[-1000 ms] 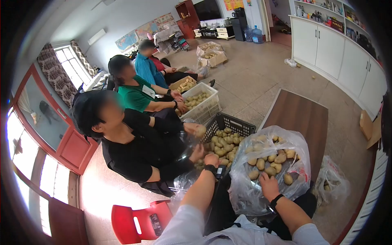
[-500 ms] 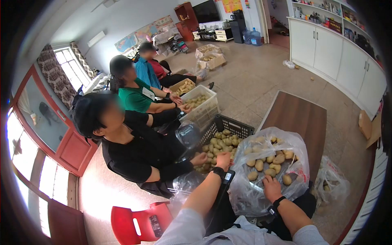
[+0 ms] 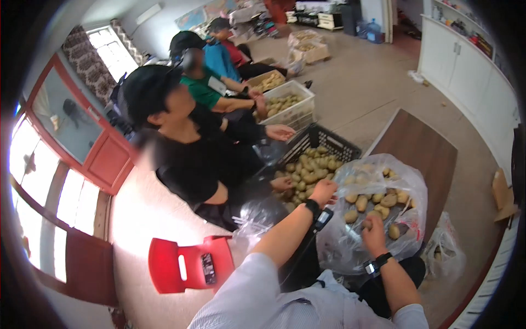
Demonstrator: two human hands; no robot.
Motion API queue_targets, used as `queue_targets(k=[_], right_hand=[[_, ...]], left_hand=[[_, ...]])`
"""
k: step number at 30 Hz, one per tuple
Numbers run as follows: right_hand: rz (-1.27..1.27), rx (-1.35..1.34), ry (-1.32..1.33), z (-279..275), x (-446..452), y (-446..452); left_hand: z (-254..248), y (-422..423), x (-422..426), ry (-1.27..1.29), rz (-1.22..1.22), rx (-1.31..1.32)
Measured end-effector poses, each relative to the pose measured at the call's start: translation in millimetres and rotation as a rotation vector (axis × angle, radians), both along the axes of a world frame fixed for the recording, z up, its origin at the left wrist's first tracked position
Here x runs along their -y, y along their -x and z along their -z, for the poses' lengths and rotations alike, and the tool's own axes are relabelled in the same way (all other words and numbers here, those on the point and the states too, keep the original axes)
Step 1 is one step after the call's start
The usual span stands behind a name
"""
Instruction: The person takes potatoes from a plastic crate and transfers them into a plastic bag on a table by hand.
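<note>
My left hand (image 3: 324, 193) is over the edge between the black crate and the plastic bag, fingers loosely bent and a little apart, with no potato showing in it. My right hand (image 3: 374, 234) reaches into the open clear plastic bag (image 3: 341, 249), its fingers closed around a potato (image 3: 373, 214). Several loose potatoes (image 3: 386, 199) lie around it inside the bag. The black crate (image 3: 345, 143), to the left of the bag, holds many potatoes (image 3: 308, 170). A co-worker's hand (image 3: 281, 183) rests among them, and that person's other hand (image 3: 280, 132) is held palm up above the crate's far side.
A brown wooden table (image 3: 419, 143) stands beyond the bag. A white crate (image 3: 308, 107) of potatoes sits near other seated people. To my left is a red chair (image 3: 189, 263) with a phone-like device on it. Another plastic bag (image 3: 446, 249) lies at right.
My left hand has moved from over the crate toward the bag. My right hand has taken hold of a potato. The co-worker's far hand has opened outward. The camera view has shifted.
</note>
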State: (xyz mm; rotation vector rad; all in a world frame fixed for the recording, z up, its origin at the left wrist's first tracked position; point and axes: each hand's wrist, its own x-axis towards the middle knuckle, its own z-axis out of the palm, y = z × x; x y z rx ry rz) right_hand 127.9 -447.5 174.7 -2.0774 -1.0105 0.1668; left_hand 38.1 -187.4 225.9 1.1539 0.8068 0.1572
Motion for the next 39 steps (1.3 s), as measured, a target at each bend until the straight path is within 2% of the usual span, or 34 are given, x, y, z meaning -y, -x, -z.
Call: queue_targets(k=[1, 3, 4, 7, 8, 10, 11, 12, 14, 16, 18, 22, 24, 25, 26, 28, 30, 32, 33, 34, 36, 39], right_hand=[[-0.019, -0.015, 0.004, -8.8, -6.7, 3.1], [0.063, -0.219, -0.029, -29.7, -16.4, -1.0], [0.073, -0.213, -0.034, -34.5, -22.4, -4.3], [0.02, -0.525, -0.176, -37.4, -43.6, -9.8], [0.027, -0.52, -0.184, -37.3, -47.9, -10.4], [-0.05, -0.667, -0.372, -53.5, -62.1, -2.0], [-0.067, -0.614, -0.414, -48.3, -67.9, -2.2], [-0.067, -0.609, -0.42, -54.3, -70.3, -1.2], [-0.064, -0.664, -0.312, -65.5, -72.6, 1.9], [-0.083, -0.743, -0.306, -69.7, -72.3, 2.6], [-0.126, -0.399, -0.363, -67.1, -70.7, 4.6], [-0.065, -0.421, -0.268, -54.9, -48.9, 1.9], [-0.054, 0.067, -0.035, -26.6, -33.8, -6.2], [-0.058, 0.176, 0.0, -24.3, -25.1, -6.8], [-0.053, 0.175, -0.002, -21.3, -16.5, -6.3], [0.022, 0.312, 0.12, -20.5, -5.4, -4.8], [0.028, 0.319, 0.168, -28.4, 2.9, -5.2], [0.03, 0.325, 0.216, -25.5, 5.4, -8.9], [0.037, 0.394, 0.245, -19.8, 6.3, -11.5], [0.043, 0.461, 0.271, -14.0, 4.9, -14.8], [0.046, 0.431, 0.303, -6.7, 6.0, -18.2], [0.048, 0.415, 0.345, -9.8, 6.4, -18.3]], left_hand=[[-3.1, 3.4, 3.5, 0.004, -0.019, -0.015], [-7.7, -4.6, 7.6, 0.004, 0.053, -0.037], [-7.0, -8.2, 7.6, 0.0, 0.064, -0.031], [-9.1, -10.8, 13.6, 0.082, 0.233, -0.043], [-10.5, -11.8, 14.9, 0.076, 0.243, -0.04], [-13.8, -12.9, 18.3, 0.251, 0.391, 0.009], [-15.4, -13.3, 19.5, 0.229, 0.449, 0.006], [-20.9, -12.1, 20.3, 0.223, 0.452, 0.009], [-30.8, -7.7, 21.6, 0.109, 0.616, 0.012], [-27.7, -9.1, 21.5, 0.103, 0.622, -0.013], [-27.5, -7.8, 19.5, 0.098, 0.578, 0.012], [-29.5, -4.7, 15.1, 0.056, 0.532, -0.014], [-22.4, -5.0, 8.3, 0.137, 0.337, 0.037], [-16.8, -4.1, 1.5, 0.161, 0.312, 0.08], [-10.3, -3.3, -3.3, 0.159, 0.316, 0.079], [1.4, -1.6, -14.9, 0.177, 0.138, 0.07], [15.1, 0.8, -29.6, 0.194, 0.14, 0.082], [29.3, 2.2, -42.3, 0.251, -0.011, 0.05], [14.7, 6.1, -37.4, 0.196, -0.1, -0.004], [20.7, 6.3, -44.8, 0.187, -0.103, -0.009], [36.8, 12.3, -53.1, 0.225, -0.163, 0.048], [30.0, 13.4, -53.1, 0.184, -0.269, -0.031]])
